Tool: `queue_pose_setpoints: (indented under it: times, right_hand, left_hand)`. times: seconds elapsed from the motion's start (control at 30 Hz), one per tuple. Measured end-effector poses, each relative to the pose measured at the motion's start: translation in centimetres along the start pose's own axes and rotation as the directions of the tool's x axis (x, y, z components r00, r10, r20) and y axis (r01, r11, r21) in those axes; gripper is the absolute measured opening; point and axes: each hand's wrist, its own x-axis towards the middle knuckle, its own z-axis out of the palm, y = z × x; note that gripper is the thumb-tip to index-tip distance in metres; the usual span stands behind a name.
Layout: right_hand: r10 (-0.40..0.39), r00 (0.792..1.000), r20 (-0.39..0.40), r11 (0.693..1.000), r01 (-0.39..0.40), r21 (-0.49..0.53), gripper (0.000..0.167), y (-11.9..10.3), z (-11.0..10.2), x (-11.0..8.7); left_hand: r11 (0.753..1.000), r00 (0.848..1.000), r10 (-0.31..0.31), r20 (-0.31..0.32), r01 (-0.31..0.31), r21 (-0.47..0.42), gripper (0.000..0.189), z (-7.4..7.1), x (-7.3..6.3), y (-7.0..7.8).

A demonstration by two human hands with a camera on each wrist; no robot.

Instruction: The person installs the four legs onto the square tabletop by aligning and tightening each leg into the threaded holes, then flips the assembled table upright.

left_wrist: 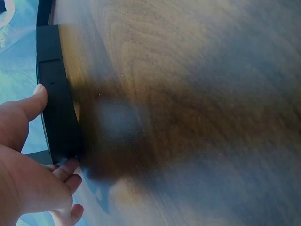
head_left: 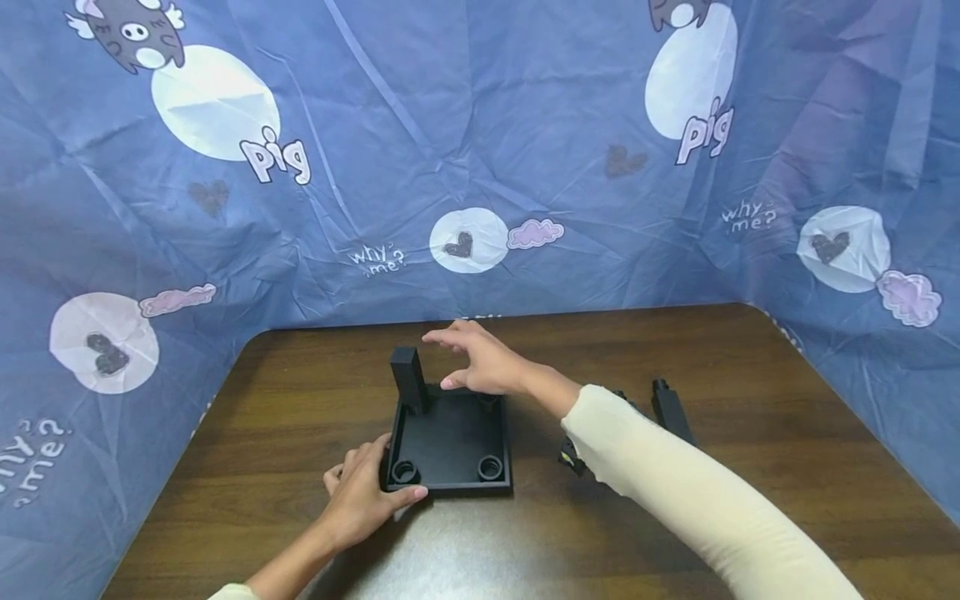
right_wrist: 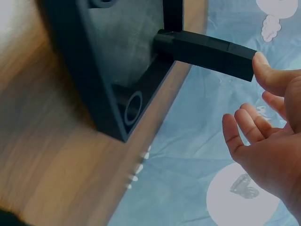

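A black square tray-like panel [head_left: 452,437] with a raised rim and round sockets in its corners lies on the table. In its far left socket a black square leg [head_left: 408,379] stands upright. My left hand [head_left: 363,498] grips the near left corner, thumb along the front rim and fingers at the side; the left wrist view shows the thumb on the panel's edge [left_wrist: 59,94]. My right hand [head_left: 480,360] hovers just right of the leg's top, fingers spread and holding nothing. Whether the thumb touches the leg's end [right_wrist: 235,59] I cannot tell.
On the wooden table [head_left: 300,400], to the right, lies a loose black leg [head_left: 672,412] with a narrower round end. Another black item [head_left: 572,457] is partly hidden by my right sleeve. A blue printed cloth [head_left: 480,167] hangs behind the table.
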Motion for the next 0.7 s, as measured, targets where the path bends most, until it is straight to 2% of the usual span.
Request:
queue_pose_setpoints:
  times: [0.23,0.5,0.7]
  right_hand:
    - [-0.072,0.997,-0.010,0.994,0.071,-0.082,0.064,0.6,-1.5,-3.4]
    - [-0.032,0.999,-0.004,0.994,0.032,-0.104,0.065,1.6,-3.2,-7.7]
    - [-0.009,1.000,-0.013,0.995,0.008,-0.102,0.065,2.2,-4.1,-10.2]
  left_hand:
    - [1.000,1.000,0.000,-0.001,0.000,0.003,0.095,0.0,0.0,0.1]
    - [1.000,1.000,-0.008,0.004,0.008,0.000,0.095,-0.2,-0.2,0.3]
    - [1.000,1.000,-0.013,0.008,0.013,0.003,0.095,-0.2,-0.2,0.4]
